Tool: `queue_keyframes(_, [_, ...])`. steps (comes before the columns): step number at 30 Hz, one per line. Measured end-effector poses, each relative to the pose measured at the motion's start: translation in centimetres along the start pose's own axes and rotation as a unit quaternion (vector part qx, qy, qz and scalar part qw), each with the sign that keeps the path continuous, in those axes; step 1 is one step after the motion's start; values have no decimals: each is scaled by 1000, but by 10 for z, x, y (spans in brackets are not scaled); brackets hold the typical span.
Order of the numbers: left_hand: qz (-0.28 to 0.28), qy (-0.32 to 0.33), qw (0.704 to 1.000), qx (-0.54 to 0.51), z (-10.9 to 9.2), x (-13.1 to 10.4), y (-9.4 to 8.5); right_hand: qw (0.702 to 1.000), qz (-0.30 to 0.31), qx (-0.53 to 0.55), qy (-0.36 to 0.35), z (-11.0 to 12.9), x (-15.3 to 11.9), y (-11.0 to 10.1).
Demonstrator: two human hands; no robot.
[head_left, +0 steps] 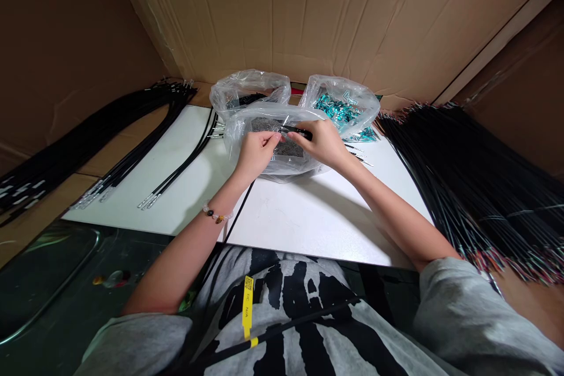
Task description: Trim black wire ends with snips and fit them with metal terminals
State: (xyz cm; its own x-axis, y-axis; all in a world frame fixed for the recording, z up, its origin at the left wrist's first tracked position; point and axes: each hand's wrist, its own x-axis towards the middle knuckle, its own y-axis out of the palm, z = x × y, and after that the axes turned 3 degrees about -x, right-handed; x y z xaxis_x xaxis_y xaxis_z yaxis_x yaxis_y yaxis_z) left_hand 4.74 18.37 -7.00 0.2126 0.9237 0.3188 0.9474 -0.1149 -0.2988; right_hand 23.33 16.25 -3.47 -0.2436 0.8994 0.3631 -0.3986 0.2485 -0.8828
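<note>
Above the front plastic bag [291, 171], my two hands meet with their fingertips close together. My left hand [258, 151] is closed in a pinch on a thin black cable [240, 211], which hangs below it past the table edge towards my lap. In my right hand [321, 140] is a slim black tool [298, 131], its kind unclear, with its narrow end pointing at the left fingertips. What lies exactly between the fingertips is too small to make out. Many tiny grey pieces [293, 148] fill the open bag underneath.
Behind stand a clear bag [251, 79] with dark contents and another bag with shiny teal pieces [337, 108]. Black cables [176, 173] lie on the white board [304, 217]. Large cable bundles flank it at left [110, 111] and right [480, 170]. Cardboard walls [282, 17] enclose the place.
</note>
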Motion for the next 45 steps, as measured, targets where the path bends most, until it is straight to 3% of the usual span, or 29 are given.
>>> queue_keyframes(10, [-31,17,998,43,-5,-5,-2,998,29,56,8,-8,4,8])
queue_keyframes(21, [-4,28,999,-26,0,-2,2,993,46,102,49,-3,4,6])
queue_keyframes(32, [-28,56,997,-50,2,-5,3,991,60,116,21,2,2,4])
queue_keyframes(39, [-26,35,992,-122,-22,-12,-3,989,21,146,-15,4,-4,-17])
queue_keyframes(45, [-1,7,983,-185,-58,-39,-11,992,-49,99,-53,26,-23,-43])
